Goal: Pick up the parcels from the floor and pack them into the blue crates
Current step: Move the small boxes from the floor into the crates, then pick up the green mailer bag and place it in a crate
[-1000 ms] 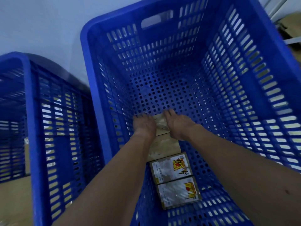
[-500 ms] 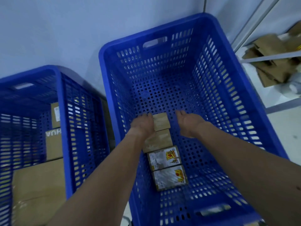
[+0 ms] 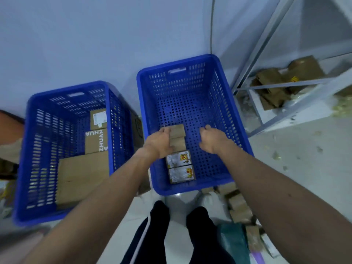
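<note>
Left crate (image 3: 26,141) already has big cardboard boxes (image 3: 82,178) stacked along its right wall. In the right crate (image 3: 240,130) you've got a row of four small parcels (image 3: 178,151) down the left side of the floor. Your left hand (image 3: 160,144) rests loosely against the two plain brown ones, fingers curled but not clamping; your right hand (image 3: 211,139) hangs released over bare crate floor. Looks like placing is done, so next you need to turn to the loose parcels on the floor (image 3: 239,205) near your right leg. Compared with a second ago, you've straightened up, and both hands have let go and lifted.
</note>
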{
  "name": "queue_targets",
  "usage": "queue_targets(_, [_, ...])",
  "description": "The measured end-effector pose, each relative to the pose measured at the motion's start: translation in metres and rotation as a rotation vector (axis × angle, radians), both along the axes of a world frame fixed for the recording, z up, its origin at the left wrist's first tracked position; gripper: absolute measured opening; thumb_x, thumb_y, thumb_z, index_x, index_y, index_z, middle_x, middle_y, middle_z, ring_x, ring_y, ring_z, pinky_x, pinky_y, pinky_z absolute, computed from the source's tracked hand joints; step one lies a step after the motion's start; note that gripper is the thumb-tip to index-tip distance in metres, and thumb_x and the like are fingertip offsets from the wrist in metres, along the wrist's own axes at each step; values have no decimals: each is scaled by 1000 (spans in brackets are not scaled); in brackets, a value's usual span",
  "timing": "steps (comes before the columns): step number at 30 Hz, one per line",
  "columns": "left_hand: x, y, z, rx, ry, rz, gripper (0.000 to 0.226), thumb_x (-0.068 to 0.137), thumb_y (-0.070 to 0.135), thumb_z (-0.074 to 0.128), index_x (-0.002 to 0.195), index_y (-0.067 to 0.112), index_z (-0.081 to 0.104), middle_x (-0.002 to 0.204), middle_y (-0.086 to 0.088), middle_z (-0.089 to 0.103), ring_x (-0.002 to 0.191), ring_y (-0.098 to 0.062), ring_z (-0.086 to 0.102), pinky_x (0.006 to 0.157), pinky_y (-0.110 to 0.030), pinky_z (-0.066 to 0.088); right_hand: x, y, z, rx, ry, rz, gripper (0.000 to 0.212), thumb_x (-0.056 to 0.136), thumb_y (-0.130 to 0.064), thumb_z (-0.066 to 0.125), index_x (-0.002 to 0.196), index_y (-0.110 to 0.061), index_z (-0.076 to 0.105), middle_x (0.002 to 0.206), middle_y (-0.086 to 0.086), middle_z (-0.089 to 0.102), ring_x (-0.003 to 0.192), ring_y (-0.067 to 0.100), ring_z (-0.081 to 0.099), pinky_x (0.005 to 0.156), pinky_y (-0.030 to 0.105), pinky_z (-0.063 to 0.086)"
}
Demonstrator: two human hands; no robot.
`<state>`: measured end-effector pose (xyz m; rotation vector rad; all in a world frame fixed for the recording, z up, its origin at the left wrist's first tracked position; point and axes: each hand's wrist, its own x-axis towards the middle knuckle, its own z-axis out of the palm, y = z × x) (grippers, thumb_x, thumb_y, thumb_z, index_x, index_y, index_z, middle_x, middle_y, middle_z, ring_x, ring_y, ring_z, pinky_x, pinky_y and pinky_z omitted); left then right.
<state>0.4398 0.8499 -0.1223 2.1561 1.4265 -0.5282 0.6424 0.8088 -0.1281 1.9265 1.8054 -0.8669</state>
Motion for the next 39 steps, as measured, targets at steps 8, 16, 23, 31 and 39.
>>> queue_targets(8, [-15,-69,52,11,-79,-52,66,92,41,61,144,10,35,132,-12,59,118,-32,57,95,-42,48,7,-105,51,95,-23,-178,43,99,-28,46,136,-6,40,141,15,36,122,35,46,94,46,43])
queue_targets(16, [-36,-128,83,-19,-286,-212,52,93,35,63,137,13,45,130,-6,60,109,-26,59,91,-38,50,-23,-257,98,184,-91,-465,38,94,-29,49,127,-10,51,128,10,47,118,30,52,92,38,45])
queue_targets(23, [-38,-172,108,33,-187,-420,57,92,45,60,136,14,42,98,0,66,80,-17,61,69,-38,54,-41,-366,118,110,-258,-626,41,94,-34,50,127,-8,51,125,13,48,114,31,53,90,39,46])
queue_targets(31, [15,-258,119,-49,-284,-578,48,91,39,64,127,12,48,115,-7,62,103,-25,59,85,-38,50,-38,-480,130,85,-297,-842,42,94,-34,50,128,-8,53,126,13,50,117,30,52,94,39,46])
queue_targets(39, [87,-358,110,-119,-245,-674,56,88,42,64,132,14,46,113,-8,64,104,-28,59,89,-41,52,-16,-613,111,55,-303,-974,43,94,-36,50,127,-8,53,124,13,51,116,29,53,93,38,46])
